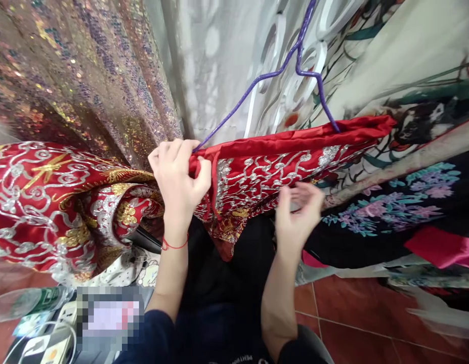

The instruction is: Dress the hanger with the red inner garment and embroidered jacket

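A red garment that looks like a skirt (268,174), with silver and gold embroidery and a plain red waistband, hangs on a purple clothes hanger (257,81). My left hand (177,174) grips the waistband's left end, where the hanger's arm meets it; the fingers lie over the top edge and the thumb is in front. A narrow red tie dangles beside that thumb. My right hand (298,215) is just in front of the skirt's lower right part, slightly blurred. Its fingers are curled, with a gap between thumb and fingers and nothing visible between them.
More red embroidered cloth (40,202) bulges at the left. Behind hang a sequined fabric (86,65) and a white openwork frame (313,55). A black flowered garment (386,217) hangs at right. Lower left are a plastic bottle (29,303) and a power strip (48,344). The floor (355,313) is red tile.
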### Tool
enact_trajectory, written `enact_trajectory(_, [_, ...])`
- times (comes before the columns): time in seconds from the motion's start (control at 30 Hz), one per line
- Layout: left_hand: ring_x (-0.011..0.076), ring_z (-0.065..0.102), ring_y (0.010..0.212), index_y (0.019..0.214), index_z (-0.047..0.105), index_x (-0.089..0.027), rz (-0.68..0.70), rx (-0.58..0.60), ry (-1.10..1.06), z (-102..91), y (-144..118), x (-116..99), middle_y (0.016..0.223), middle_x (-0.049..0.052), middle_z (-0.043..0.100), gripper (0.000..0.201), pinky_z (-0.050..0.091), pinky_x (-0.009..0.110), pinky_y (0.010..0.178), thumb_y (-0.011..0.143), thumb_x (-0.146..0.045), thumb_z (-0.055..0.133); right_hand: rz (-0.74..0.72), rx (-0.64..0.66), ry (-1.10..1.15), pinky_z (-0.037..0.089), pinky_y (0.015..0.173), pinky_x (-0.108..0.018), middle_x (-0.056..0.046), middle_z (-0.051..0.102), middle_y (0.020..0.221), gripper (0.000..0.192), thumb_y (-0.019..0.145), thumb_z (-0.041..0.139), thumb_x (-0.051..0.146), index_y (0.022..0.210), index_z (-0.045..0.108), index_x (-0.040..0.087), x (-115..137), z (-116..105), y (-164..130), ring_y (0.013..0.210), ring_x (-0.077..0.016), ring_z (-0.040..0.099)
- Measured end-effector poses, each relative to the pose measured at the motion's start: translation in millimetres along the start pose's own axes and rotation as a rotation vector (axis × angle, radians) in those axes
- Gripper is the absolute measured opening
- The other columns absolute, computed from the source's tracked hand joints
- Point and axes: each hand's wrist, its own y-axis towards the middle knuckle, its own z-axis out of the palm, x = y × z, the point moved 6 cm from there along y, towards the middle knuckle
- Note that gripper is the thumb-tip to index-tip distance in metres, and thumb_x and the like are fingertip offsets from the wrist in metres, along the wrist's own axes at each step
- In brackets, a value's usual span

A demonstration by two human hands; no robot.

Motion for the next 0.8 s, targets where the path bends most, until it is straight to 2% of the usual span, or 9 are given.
enact_trajectory(0.07, [0.027, 0.057, 0.101, 0.091, 0.062, -0.021, -0.026, -0.018, 0.005, -6.5, 1, 1, 0.096, 0.007, 0.065, 0.015, 0.039, 0.043, 0.095, 0.084, -0.022, 0.05, -0.226, -0.163, -0.15, 0.049, 0.088, -0.046, -0.009, 0.059, 0.102, 0.026, 0.094, 0.056, 0.042, 0.109, 0.057, 0.021, 24, -22, 36, 0.098, -0.0253, 0.06])
enact_trajectory(0.13, [0.0265, 0.057, 0.099, 0.088, 0.062, -0.021, -0.041, -0.024, 0.005, -9.9, 1, 1, 0.096, 0.008, 0.064, 0.014, 0.041, 0.042, 0.093, 0.084, -0.019, 0.049, -0.432, -0.23, -0.305, 0.04, 0.102, -0.054, -0.015, 0.059, 0.112, 0.03, 0.097, 0.052, 0.042, 0.112, 0.06, 0.018, 42, -28, 68, 0.115, -0.031, 0.054])
enact_trajectory(0.2, [0.0254, 0.058, 0.099, 0.086, 0.061, -0.021, -0.053, -0.031, -0.011, -10.4, 0, 2, 0.095, 0.007, 0.064, 0.014, 0.042, 0.041, 0.095, 0.084, -0.018, 0.048, -0.55, -0.123, -0.43, 0.033, 0.107, -0.057, -0.016, 0.058, 0.12, 0.032, 0.099, 0.046, 0.042, 0.115, 0.061, 0.019, 44, -16, 97, 0.126, -0.0328, 0.047])
enact_trajectory(0.27, [0.0235, 0.058, 0.099, 0.086, 0.061, -0.02, -0.082, -0.071, -0.058, -10.2, -2, 8, 0.095, 0.006, 0.065, 0.015, 0.043, 0.039, 0.096, 0.086, -0.016, 0.046, -0.565, 0.058, -0.492, 0.032, 0.105, -0.056, -0.012, 0.063, 0.102, 0.032, 0.102, 0.038, 0.039, 0.1, 0.063, 0.02, 31, 5, 121, 0.112, -0.0289, 0.054])
enact_trajectory(0.37, [0.0198, 0.059, 0.097, 0.095, 0.06, -0.019, -0.182, -0.294, -0.159, -15.0, -5, 25, 0.097, 0.006, 0.063, 0.022, 0.044, 0.035, 0.097, 0.09, -0.014, 0.04, -0.557, 0.06, -0.481, 0.035, 0.1, -0.054, -0.005, 0.055, 0.073, 0.039, 0.1, 0.034, 0.039, 0.072, 0.054, 0.021, 7, 22, 136, 0.088, -0.0243, 0.055])
enact_trajectory(0.43, [0.0177, 0.06, 0.097, 0.108, 0.057, -0.017, -0.258, -0.485, -0.22, -15.8, -13, 35, 0.101, 0.008, 0.061, 0.027, 0.045, 0.034, 0.098, 0.094, -0.014, 0.034, -0.573, 0.034, -0.462, 0.038, 0.095, -0.051, -0.003, 0.05, 0.066, 0.04, 0.098, 0.037, 0.041, 0.065, 0.048, 0.022, 0, 32, 129, 0.081, -0.0228, 0.053])
enact_trajectory(0.5, [0.016, 0.06, 0.096, 0.122, 0.05, -0.016, -0.313, -0.584, -0.28, -7.3, -24, 36, 0.103, 0.008, 0.059, 0.031, 0.045, 0.033, 0.099, 0.098, -0.017, 0.03, -0.589, 0.06, -0.452, 0.04, 0.09, -0.047, -0.002, 0.048, 0.062, 0.04, 0.097, 0.039, 0.042, 0.062, 0.044, 0.023, 0, 45, 113, 0.075, -0.0214, 0.052])
enact_trajectory(0.67, [0.0148, 0.062, 0.085, 0.12, 0.048, -0.018, -0.349, -0.37, -0.422, 28.2, -60, 14, 0.093, 0.006, 0.061, 0.027, 0.049, 0.03, 0.089, 0.102, -0.028, 0.032, -0.604, 0.247, -0.432, 0.041, 0.084, -0.041, -0.001, 0.048, 0.06, 0.041, 0.098, 0.039, 0.041, 0.061, 0.042, 0.023, 18, 74, 69, 0.069, -0.0198, 0.05])
enact_trajectory(0.8, [0.0156, 0.063, 0.081, 0.115, 0.053, -0.019, -0.315, -0.178, -0.426, 12.1, -80, 4, 0.088, 0.004, 0.062, 0.034, 0.05, 0.029, 0.084, 0.096, -0.047, 0.049, -0.643, 0.305, -0.492, 0.042, 0.087, -0.042, -0.004, 0.058, 0.069, 0.043, 0.101, 0.035, 0.047, 0.072, 0.053, 0.021, 23, 58, 61, 0.077, -0.0223, 0.055])
